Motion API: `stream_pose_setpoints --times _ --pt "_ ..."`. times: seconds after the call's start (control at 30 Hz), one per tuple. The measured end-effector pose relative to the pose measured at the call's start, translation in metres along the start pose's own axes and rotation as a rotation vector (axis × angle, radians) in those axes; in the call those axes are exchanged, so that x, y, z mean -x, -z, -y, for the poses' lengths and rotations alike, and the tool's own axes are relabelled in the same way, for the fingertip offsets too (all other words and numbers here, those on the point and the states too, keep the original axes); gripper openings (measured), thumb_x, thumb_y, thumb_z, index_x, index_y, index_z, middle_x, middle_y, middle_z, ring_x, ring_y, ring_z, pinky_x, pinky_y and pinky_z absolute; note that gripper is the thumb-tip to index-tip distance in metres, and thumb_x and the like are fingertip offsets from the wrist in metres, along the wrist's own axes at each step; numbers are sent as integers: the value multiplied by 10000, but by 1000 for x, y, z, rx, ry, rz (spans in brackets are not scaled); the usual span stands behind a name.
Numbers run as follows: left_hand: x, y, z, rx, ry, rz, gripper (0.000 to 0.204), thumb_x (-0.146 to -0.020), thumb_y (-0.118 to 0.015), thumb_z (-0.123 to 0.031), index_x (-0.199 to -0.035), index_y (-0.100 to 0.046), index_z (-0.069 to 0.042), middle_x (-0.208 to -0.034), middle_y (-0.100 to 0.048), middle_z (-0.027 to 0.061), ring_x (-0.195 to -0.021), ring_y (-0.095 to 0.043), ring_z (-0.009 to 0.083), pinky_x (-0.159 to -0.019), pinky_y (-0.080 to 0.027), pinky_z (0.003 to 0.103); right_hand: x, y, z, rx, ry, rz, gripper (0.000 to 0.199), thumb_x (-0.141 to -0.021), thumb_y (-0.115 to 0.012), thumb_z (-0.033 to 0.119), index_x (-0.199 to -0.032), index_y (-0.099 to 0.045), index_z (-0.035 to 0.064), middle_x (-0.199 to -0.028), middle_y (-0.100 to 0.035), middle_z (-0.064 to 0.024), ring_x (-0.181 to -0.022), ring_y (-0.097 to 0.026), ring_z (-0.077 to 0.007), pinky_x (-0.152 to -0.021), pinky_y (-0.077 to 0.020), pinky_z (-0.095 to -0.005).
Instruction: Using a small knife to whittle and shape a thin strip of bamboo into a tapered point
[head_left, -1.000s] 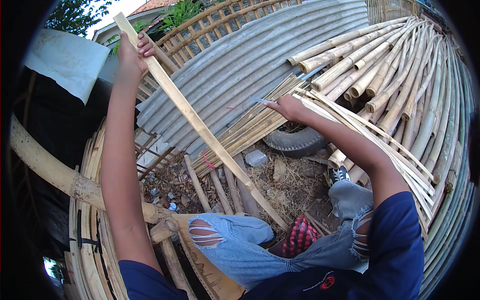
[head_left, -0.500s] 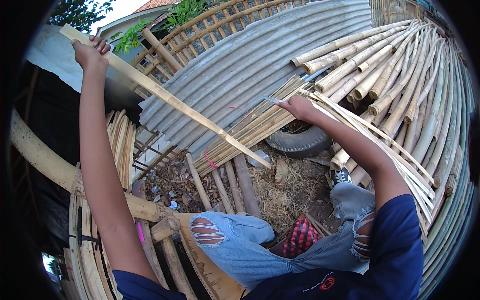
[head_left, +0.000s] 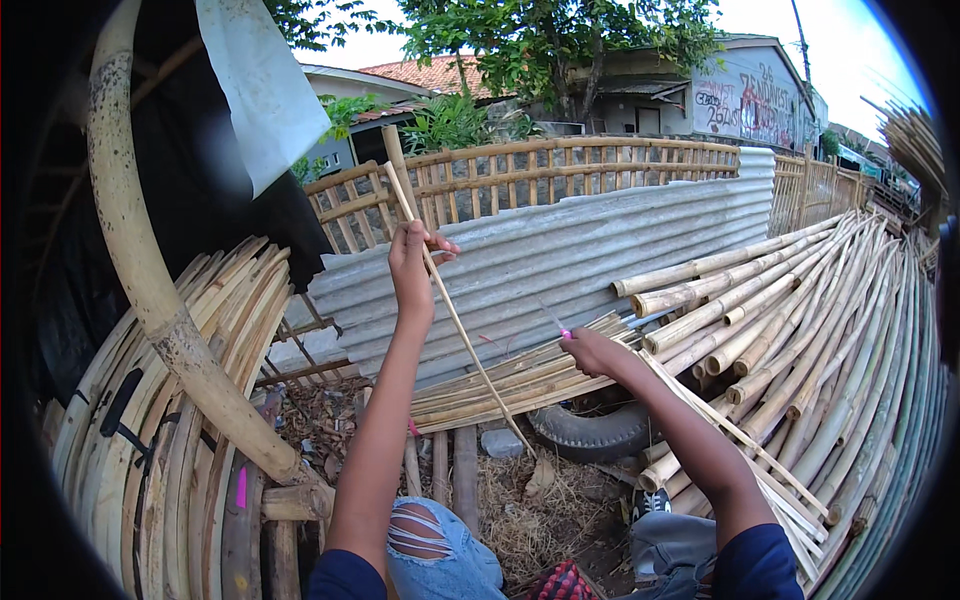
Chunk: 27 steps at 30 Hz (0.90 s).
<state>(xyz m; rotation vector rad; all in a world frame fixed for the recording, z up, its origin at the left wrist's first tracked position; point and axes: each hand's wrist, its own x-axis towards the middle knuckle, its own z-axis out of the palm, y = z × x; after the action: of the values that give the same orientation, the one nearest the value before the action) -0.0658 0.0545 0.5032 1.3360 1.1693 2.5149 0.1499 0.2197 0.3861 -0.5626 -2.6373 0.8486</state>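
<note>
My raised left hand (head_left: 412, 275) grips a long, thin bamboo strip (head_left: 466, 342) near its upper end, some fingers extended past it. The strip slants down to the right, its narrow edge toward me and its lower end near the straw-covered ground. To the right, my right hand (head_left: 592, 353) is closed around the pink handle of a knife (head_left: 553, 320). The blade points up and left, apart from the strip. Below and left of that hand lies a bundle of split bamboo strips (head_left: 480, 388) in front of the corrugated metal sheet (head_left: 540, 250).
Round bamboo poles (head_left: 770, 310) fan out along the right. An old tire (head_left: 590, 432) lies under the strip bundle. At left, a thick bamboo post (head_left: 205, 375) leans in front of stacked bamboo slats (head_left: 110, 460). Behind the metal sheet runs a bamboo fence (head_left: 580, 160).
The view has tilted upward. My left hand has swung the strip rightward in view; it stands steeper and shows its edge instead of its wide face. The knife remains in my right hand.
</note>
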Motion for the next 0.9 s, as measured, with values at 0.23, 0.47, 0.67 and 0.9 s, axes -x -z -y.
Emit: stream_pose_setpoints --times 0.23,0.47,0.67,0.9 --pt "41 6 -16 -17 -255 7 294 -935 -585 -318 -828 -506 -56 -768 -558 54 -764 -535 138 -727 -438 281 15 -24 92 -506 -112 -147 356 -972 -402 282 -977 -535 -48 -630 -573 -198 -641 -626 -307 -619 -461 -446" --pt "68 -15 -40 -269 -526 189 314 -916 -590 -324 -980 -499 -30 -921 -512 62 -879 -496 154 -831 -394 304 96 -53 161 -677 -123 -303 315 -1006 -377 263 -896 -535 13 -508 -495 -77 -400 -493 -160 -417 -384 -316" --pt "53 -59 -66 -235 -609 154 444 -977 -411 -369 -1261 -355 -32 -1164 -512 153 -1055 -514 203 -884 -387 340 98 -3 171 -410 -110 -350 286 -982 -401 199 -907 -486 -64 -803 -553 -303 -795 -522 -482 -707 -385 -546" --pt "75 -40 -114 -129 -616 103 265 -1021 -322 -319 -1113 -375 -76 -883 -559 147 -804 -564 220 -770 -466 370 128 -27 168 -473 -46 -413 295 -965 -444 231 -877 -552 -29 -597 -512 -160 -569 -525 -297 -566 -393 -420"
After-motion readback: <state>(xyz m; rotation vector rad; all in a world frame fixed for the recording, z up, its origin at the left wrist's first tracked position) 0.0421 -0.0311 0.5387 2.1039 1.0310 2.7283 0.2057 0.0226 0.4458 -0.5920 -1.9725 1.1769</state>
